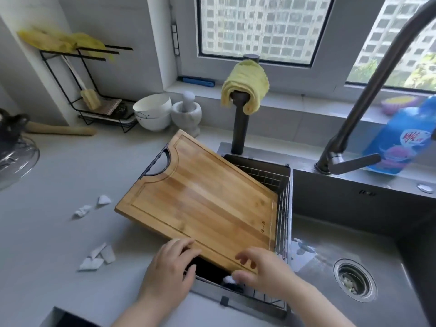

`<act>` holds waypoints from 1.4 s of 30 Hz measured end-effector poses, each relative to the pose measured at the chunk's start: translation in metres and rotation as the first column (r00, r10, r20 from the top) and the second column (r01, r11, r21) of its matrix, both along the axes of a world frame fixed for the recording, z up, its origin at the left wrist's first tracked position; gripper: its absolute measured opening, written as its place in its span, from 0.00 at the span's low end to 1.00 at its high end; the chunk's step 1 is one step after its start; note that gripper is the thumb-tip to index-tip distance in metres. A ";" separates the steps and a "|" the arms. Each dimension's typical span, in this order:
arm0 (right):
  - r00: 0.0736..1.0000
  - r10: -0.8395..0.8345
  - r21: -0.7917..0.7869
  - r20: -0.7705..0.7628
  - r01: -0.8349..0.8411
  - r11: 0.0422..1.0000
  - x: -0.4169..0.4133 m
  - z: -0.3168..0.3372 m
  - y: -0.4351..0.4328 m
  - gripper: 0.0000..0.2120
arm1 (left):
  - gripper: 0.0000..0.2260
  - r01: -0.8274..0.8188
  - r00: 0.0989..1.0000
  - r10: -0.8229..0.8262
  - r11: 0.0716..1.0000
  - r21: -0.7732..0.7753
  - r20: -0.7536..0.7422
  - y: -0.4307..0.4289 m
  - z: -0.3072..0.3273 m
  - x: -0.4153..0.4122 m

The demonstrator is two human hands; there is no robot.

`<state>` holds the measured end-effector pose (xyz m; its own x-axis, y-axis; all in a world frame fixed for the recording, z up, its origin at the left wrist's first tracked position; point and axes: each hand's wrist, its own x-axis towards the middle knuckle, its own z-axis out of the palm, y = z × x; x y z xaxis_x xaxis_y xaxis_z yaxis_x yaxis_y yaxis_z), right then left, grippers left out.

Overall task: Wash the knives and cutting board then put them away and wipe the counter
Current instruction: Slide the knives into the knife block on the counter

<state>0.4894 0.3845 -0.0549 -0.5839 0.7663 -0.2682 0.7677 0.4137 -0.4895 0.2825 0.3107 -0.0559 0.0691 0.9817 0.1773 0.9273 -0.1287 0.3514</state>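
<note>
A bamboo cutting board (pixel 200 197) with a dark handle cut-out lies tilted across the small left sink compartment and its wire basket (pixel 282 208), partly on the grey counter (pixel 59 208). My left hand (pixel 169 270) grips the board's near edge, fingers on top. My right hand (pixel 266 267) holds the near right corner, thumb under the edge. No knives are visible. A yellow cloth (pixel 245 88) hangs over a dark post behind the sink.
Crumpled white paper scraps (pixel 96 256) lie on the counter at left. White bowls (pixel 153 114), a mortar (pixel 186 112) and a black rack (pixel 94 90) stand at the back. The main sink (pixel 354 256) with drain, a faucet (pixel 354 119) and a blue detergent bottle (pixel 396 142) are at right.
</note>
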 end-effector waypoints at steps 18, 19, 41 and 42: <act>0.974 0.005 -0.238 -0.225 -0.060 0.969 -0.005 -0.010 -0.014 0.12 | 0.36 -0.077 0.959 0.078 0.997 0.013 -0.274 0.012 -0.019 -0.010; 0.976 -0.014 -0.213 -0.217 -0.033 0.977 -0.004 -0.011 -0.014 0.11 | 0.36 -0.075 0.958 0.082 0.997 0.036 -0.273 0.012 -0.020 -0.010; 0.943 -0.214 0.096 -0.255 0.245 0.965 0.026 0.036 -0.013 0.14 | 0.14 -0.029 0.937 0.144 0.940 0.340 -0.318 0.026 -0.008 -0.010; 0.913 -0.259 0.085 -0.315 0.298 0.951 0.030 0.044 -0.011 0.09 | 0.16 -0.030 0.945 0.139 0.939 0.343 -0.297 0.028 -0.005 -0.010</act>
